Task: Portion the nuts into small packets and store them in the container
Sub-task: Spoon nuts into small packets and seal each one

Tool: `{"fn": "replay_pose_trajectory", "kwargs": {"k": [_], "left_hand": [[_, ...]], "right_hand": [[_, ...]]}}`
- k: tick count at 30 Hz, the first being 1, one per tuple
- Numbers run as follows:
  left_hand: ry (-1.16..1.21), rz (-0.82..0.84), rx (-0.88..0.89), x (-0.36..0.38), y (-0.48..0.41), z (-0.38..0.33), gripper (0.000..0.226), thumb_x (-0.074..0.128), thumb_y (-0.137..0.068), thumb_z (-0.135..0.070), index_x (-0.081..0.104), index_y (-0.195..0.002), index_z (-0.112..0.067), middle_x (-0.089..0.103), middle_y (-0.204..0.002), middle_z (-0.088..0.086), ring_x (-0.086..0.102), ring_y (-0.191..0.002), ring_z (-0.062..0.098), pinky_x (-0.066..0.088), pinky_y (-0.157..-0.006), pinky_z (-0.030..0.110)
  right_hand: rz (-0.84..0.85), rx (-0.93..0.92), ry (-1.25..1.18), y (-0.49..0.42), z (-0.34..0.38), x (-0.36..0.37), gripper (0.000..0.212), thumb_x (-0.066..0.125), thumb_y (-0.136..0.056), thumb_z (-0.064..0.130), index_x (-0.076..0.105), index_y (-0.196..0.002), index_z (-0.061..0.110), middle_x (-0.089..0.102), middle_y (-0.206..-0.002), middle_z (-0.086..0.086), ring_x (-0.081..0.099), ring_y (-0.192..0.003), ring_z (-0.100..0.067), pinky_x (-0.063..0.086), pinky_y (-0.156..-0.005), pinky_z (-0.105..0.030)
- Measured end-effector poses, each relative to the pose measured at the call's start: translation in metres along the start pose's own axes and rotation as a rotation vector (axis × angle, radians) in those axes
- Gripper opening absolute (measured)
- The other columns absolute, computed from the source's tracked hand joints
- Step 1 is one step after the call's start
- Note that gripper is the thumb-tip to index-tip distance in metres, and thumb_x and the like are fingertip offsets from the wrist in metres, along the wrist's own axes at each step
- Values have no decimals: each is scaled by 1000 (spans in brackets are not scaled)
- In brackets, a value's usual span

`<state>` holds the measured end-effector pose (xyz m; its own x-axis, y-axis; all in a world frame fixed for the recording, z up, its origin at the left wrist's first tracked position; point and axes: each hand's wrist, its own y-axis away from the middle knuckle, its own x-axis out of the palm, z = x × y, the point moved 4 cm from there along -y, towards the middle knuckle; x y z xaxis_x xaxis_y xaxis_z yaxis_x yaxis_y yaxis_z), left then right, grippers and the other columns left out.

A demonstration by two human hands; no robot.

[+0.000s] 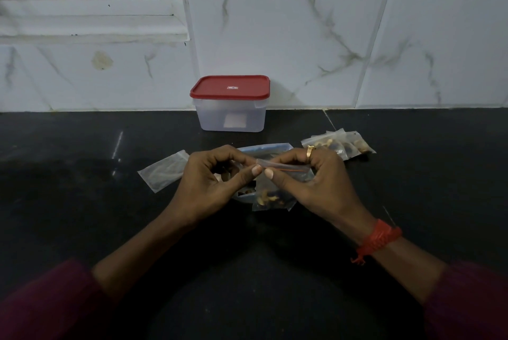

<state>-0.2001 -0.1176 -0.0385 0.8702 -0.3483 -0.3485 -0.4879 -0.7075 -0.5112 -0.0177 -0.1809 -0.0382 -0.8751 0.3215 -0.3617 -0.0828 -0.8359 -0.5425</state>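
Note:
A small clear packet [275,196] with nuts in its lower part hangs between my hands above the dark counter. My left hand [211,185] pinches the left end of its red-lined zip strip, and my right hand [310,180] pinches the strip further right. Beneath my hands lies a larger clear bag of nuts [264,148], mostly hidden. A translucent container [231,117] with a red lid [230,87] stands shut at the wall behind. Several filled packets [341,144] lie in a pile to the right.
Empty clear packets [165,173] lie on the counter left of my left hand. A white marble-tiled wall [330,37] rises behind the black counter [68,202]. A window ledge [90,29] juts out at the upper left.

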Motion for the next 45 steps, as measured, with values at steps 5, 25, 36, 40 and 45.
{"fn": "replay_pose_trajectory", "kwargs": {"k": [5,25,36,40,45], "left_hand": [[-15,7,59,0,0,-2,11,76,-88,-19,74,-93,-10,72,-89,6,67,-72,32,53,-65,58],[-55,41,139,4,2,-7,8,69,-91,-21,68,-91,-13,66,-87,0,61,-69,28,50,-63,53],[-7,-39,10,-4,-2,-7,15,64,-88,-26,66,-94,-12,68,-91,-4,64,-73,12,54,-63,22],[47,-78,-48,-6,-2,-3,14,64,-87,-31,68,-92,-18,68,-91,-2,64,-79,16,57,-68,27],[156,-60,-103,-4,-2,-2,15,60,-97,-27,66,-93,-14,67,-91,-5,63,-85,12,55,-71,25]], "right_hand": [[27,-12,-40,0,0,2,11,79,-83,18,78,-92,11,76,-88,7,72,-85,-7,53,-73,-15],[9,-105,20,-1,6,4,6,78,-84,19,77,-86,14,72,-81,13,67,-80,1,47,-72,-9],[-40,-48,63,-8,6,-16,9,81,-80,25,76,-87,23,74,-81,11,68,-76,-3,50,-68,-10],[-56,-26,53,-8,4,-21,24,75,-76,42,77,-87,21,75,-79,9,69,-73,-6,52,-67,-13],[-30,-9,-24,-9,7,-21,27,77,-75,40,79,-86,16,76,-78,7,71,-73,-9,55,-69,-19]]}}
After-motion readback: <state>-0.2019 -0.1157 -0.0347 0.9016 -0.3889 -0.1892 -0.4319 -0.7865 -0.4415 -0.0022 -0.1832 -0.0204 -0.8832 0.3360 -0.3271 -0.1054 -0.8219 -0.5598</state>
